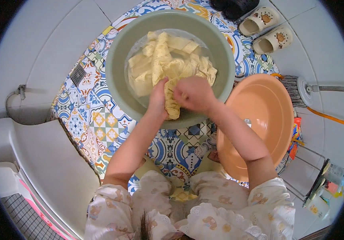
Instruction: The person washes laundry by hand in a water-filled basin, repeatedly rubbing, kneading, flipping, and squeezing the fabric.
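Observation:
A large grey-green plastic basin (116,78) stands on the patterned tile floor before me, with water in it. Pale yellow fabric with small dark specks (176,64) lies soaked and crumpled in the water. Over the basin's near side, a bunched part of this cloth is gripped in my left hand (159,97), fingers wrapped around it. My right hand (195,93) is curled into a fist against the same bunch from the right and looks slightly blurred. Its fingertips are partly hidden.
An orange plastic basin (264,111) sits at right, under my right forearm. Beyond it are a mop head (293,90), cream clogs (272,40) and a wire rack (303,183) with bottles. A white ceramic fixture (49,150) stands at left, near a floor drain (78,75).

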Tool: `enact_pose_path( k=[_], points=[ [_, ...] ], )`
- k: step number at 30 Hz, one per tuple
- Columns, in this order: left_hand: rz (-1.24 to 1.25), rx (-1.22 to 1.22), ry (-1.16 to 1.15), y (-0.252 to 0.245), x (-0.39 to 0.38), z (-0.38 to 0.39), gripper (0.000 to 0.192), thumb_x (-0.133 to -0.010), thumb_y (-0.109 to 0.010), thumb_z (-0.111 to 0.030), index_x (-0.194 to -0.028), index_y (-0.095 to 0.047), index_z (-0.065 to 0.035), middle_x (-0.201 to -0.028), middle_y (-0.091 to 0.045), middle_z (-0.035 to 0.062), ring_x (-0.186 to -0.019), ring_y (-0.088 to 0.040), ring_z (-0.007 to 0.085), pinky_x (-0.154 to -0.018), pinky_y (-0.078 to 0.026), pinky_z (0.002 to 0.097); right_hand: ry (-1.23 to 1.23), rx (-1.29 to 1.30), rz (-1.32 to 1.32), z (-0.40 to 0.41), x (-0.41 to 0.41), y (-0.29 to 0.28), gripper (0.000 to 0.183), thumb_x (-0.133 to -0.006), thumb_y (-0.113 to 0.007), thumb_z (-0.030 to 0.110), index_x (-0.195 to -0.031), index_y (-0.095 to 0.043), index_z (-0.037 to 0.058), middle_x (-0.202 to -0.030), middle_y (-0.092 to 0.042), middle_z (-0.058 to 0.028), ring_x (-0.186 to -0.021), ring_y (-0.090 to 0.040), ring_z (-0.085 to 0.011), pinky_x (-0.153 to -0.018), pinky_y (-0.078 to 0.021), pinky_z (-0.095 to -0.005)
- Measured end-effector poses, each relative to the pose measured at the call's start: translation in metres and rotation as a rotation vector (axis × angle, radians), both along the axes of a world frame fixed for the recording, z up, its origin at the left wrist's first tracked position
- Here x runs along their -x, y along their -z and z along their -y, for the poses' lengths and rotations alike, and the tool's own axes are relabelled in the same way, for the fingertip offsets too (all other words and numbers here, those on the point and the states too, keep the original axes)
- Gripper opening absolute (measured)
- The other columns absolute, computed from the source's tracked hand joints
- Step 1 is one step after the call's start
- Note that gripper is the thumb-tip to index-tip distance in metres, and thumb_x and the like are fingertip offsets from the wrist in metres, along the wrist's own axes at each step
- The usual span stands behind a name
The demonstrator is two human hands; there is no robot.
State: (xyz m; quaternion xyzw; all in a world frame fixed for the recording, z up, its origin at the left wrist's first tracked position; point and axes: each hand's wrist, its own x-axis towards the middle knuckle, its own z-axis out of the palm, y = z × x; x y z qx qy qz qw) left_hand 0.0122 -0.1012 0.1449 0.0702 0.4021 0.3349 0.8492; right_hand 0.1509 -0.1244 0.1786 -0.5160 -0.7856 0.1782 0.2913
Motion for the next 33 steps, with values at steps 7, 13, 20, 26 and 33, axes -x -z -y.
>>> enact_pose_path(
  k=[7,13,20,26,33],
  points=[
    [-0.137,0.083,0.000,-0.028,-0.010,0.004,0.032,-0.094,-0.040,-0.027,-0.117,-0.049,-0.0066,-0.107,-0.059,0.0121,-0.097,-0.059,0.0230,-0.085,-0.048,0.0369,-0.183,-0.073,0.061,0.002,0.019,0.009,0.012,-0.072,-0.064,0.017,-0.070,-0.053,0.0157,-0.065,-0.055,-0.0033,-0.062,-0.056,-0.0270,-0.052,-0.0416,-0.0379],
    [0.027,-0.111,-0.032,-0.002,-0.008,0.009,0.036,-0.095,-0.039,-0.029,-0.117,-0.049,-0.0029,-0.109,-0.060,0.0112,-0.100,-0.059,0.0233,-0.088,-0.047,0.0377,0.376,0.101,-0.112,-0.012,-0.005,0.001,0.011,-0.072,-0.061,0.019,-0.076,-0.057,0.0100,-0.074,-0.063,-0.0100,-0.068,-0.062,-0.0317,-0.057,-0.0482,-0.0405],
    [0.104,-0.194,0.016,0.051,0.014,0.006,0.036,-0.093,-0.043,-0.036,-0.112,-0.052,-0.0062,-0.107,-0.061,0.0109,-0.097,-0.059,0.0231,-0.085,-0.047,0.0354,-0.327,-0.344,-0.101,0.015,0.043,-0.002,0.012,-0.067,-0.065,0.019,-0.072,-0.056,0.0140,-0.066,-0.057,-0.0056,-0.065,-0.058,-0.0263,-0.055,-0.0455,-0.0354],
    [0.046,-0.007,-0.080,0.001,-0.003,0.006,0.032,-0.093,-0.042,-0.026,-0.111,-0.053,-0.0020,-0.099,-0.062,0.0103,-0.087,-0.061,0.0211,-0.075,-0.051,0.0339,0.156,0.093,0.030,-0.016,0.009,0.012,0.013,-0.080,-0.058,0.023,-0.080,-0.058,0.0100,-0.069,-0.061,-0.0112,-0.065,-0.060,-0.0329,-0.057,-0.0467,-0.0421],
    [-0.030,-0.094,0.004,-0.004,-0.001,-0.003,0.033,-0.093,-0.041,-0.025,-0.110,-0.053,0.0002,-0.103,-0.062,0.0099,-0.089,-0.062,0.0197,-0.075,-0.051,0.0313,0.365,0.067,-0.233,-0.018,-0.017,0.002,0.013,-0.083,-0.058,0.014,-0.077,-0.053,0.0038,-0.067,-0.058,-0.0135,-0.063,-0.059,-0.0299,-0.056,-0.0445,-0.0364]
  ],
)
